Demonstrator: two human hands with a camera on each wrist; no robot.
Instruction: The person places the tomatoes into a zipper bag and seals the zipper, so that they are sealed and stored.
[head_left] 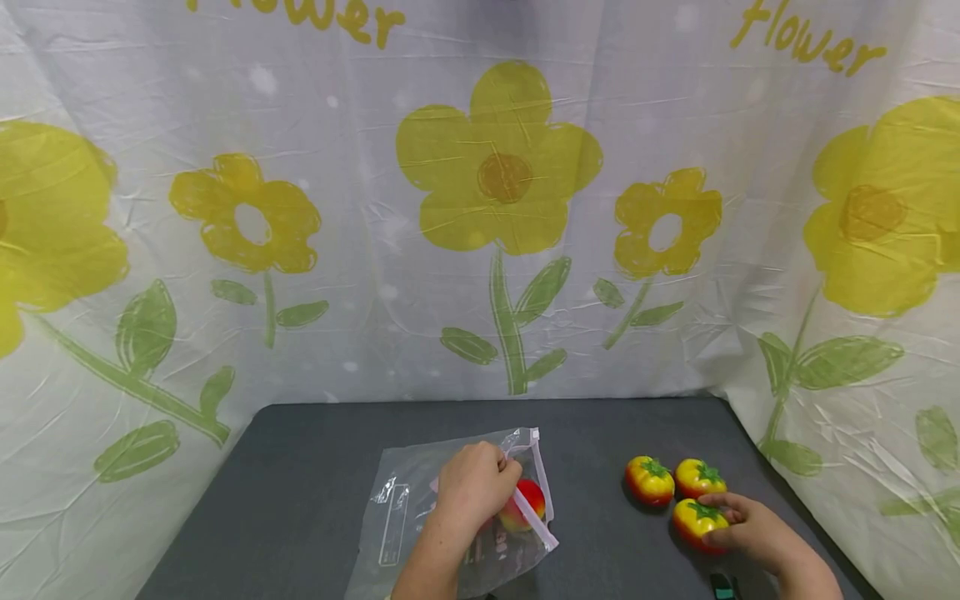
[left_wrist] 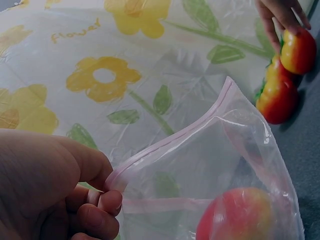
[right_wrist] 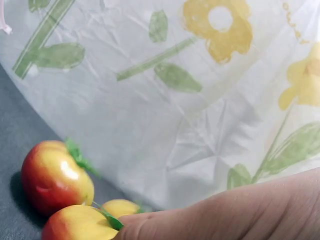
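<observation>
In the head view my left hand pinches the rim of a clear zip bag between thumb and fingers. The bag's pink-edged mouth gapes toward the right. Inside it lies a red-and-yellow fruit, partly covered by the plastic. At the right, my right hand has its thumb and fingers around a yellow-and-red fruit with a green leafy top. Two similar fruits, a left one and a back one, sit close beside it. In the right wrist view, the hand hides part of this cluster.
A dark grey table lies under everything. White cloth printed with yellow flowers hangs behind it and along its sides. A small dark object with a green patch shows at the bottom edge, below the right hand.
</observation>
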